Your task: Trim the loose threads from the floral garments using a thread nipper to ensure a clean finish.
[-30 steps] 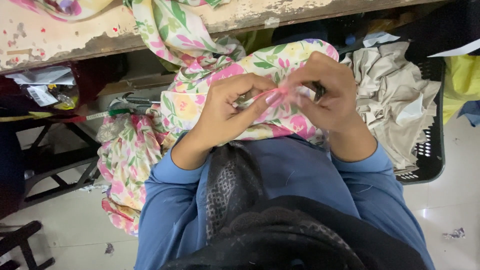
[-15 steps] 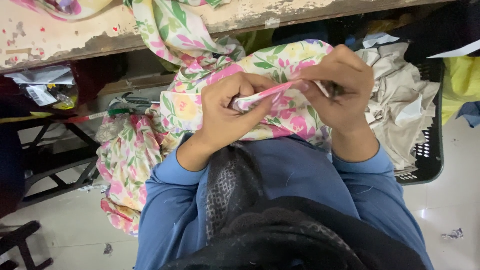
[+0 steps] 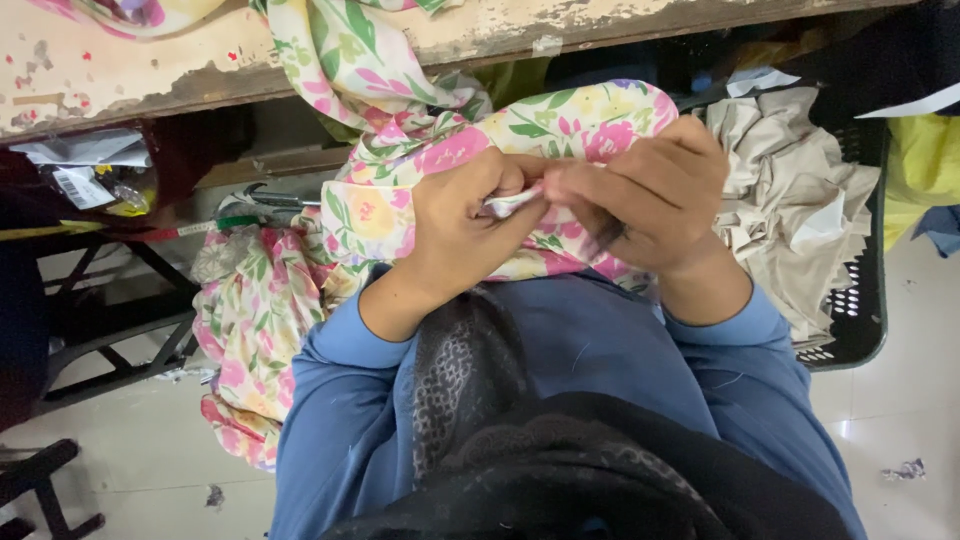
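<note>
A floral fabric in cream, pink and green hangs from the worn table edge down over my lap. My left hand and my right hand meet at its middle, both pinching a folded edge of the fabric between the fingertips. A thin dark object, perhaps a small tool, shows under my right fingers, too hidden to tell what it is. My blue sleeves and a dark patterned scarf fill the lower frame.
A worn wooden table with peeling paint spans the top. A black perforated basket at the right holds crumpled beige cloth. Yellow material lies at the far right. A black metal frame stands at the left on a pale tiled floor.
My hands have drawn closer together on the fabric edge; the stretched pink strip seen between them earlier is now bunched into a short fold at my fingertips.
</note>
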